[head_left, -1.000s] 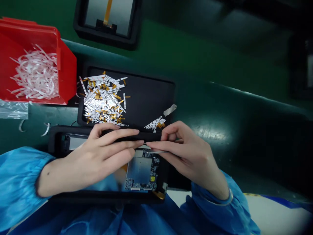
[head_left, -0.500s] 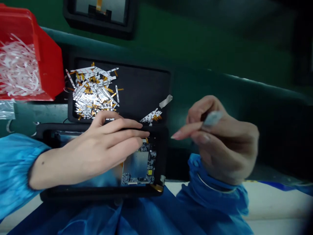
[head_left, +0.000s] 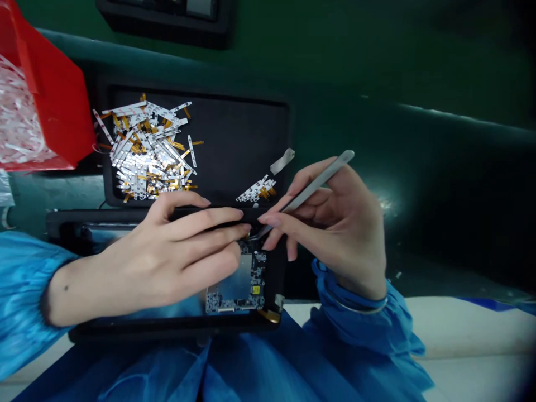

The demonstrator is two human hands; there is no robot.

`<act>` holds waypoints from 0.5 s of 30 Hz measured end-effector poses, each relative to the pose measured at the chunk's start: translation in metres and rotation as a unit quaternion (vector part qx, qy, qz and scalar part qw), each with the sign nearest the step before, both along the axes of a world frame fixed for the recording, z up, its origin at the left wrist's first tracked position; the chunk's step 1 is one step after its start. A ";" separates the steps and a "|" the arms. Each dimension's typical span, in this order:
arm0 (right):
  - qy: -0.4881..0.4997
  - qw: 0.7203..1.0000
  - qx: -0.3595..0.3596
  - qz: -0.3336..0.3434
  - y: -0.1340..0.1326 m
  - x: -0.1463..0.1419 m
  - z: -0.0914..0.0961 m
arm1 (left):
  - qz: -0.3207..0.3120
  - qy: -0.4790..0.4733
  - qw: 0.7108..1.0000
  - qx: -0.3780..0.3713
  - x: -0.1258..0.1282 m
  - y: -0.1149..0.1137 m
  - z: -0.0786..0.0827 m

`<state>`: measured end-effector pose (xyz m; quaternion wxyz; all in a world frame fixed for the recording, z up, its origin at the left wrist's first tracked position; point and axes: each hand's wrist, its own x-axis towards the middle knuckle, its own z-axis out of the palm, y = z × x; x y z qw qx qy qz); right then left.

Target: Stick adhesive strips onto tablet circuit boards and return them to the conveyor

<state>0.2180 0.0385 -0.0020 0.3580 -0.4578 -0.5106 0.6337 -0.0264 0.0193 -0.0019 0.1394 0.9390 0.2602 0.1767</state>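
Right grip [head_left: 330,223] pinching tweezers [head_left: 312,187], left grip [head_left: 176,254] flat on board [head_left: 245,282]

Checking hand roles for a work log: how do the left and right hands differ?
Left hand lies flat with fingers stretched; right hand is curled. Left hand holds no tool; right hand pinches tweezers. Both meet over the circuit board, in blue sleeves.

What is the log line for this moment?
left hand: holds device frame edge | right hand: holds tweezers, tip at circuit board | tray behind: flex strips
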 end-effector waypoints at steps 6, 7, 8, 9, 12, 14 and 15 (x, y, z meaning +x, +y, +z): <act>0.016 0.999 -0.021 -0.042 0.000 -0.003 -0.001 | 0.016 0.016 0.999 -0.023 0.017 0.015 0.005; 0.016 0.998 -0.024 -0.052 -0.001 -0.003 -0.001 | 0.024 0.015 0.999 -0.031 0.021 0.018 0.005; 0.016 0.998 -0.026 -0.057 -0.001 -0.004 -0.001 | 0.028 0.013 0.999 -0.044 0.025 0.022 0.005; 0.018 0.998 -0.026 -0.056 -0.001 -0.004 -0.001 | 0.031 0.007 0.998 -0.060 0.028 0.025 0.005; 0.018 0.998 -0.026 -0.047 -0.002 -0.004 -0.001 | 0.033 -0.017 0.994 -0.101 0.032 0.030 0.007; 0.014 0.999 -0.021 -0.046 -0.002 -0.003 -0.001 | 0.030 -0.022 0.993 -0.109 0.029 0.029 0.010; 0.011 0.999 -0.018 -0.047 -0.002 -0.002 -0.001 | 0.026 -0.015 0.994 -0.105 0.026 0.027 0.012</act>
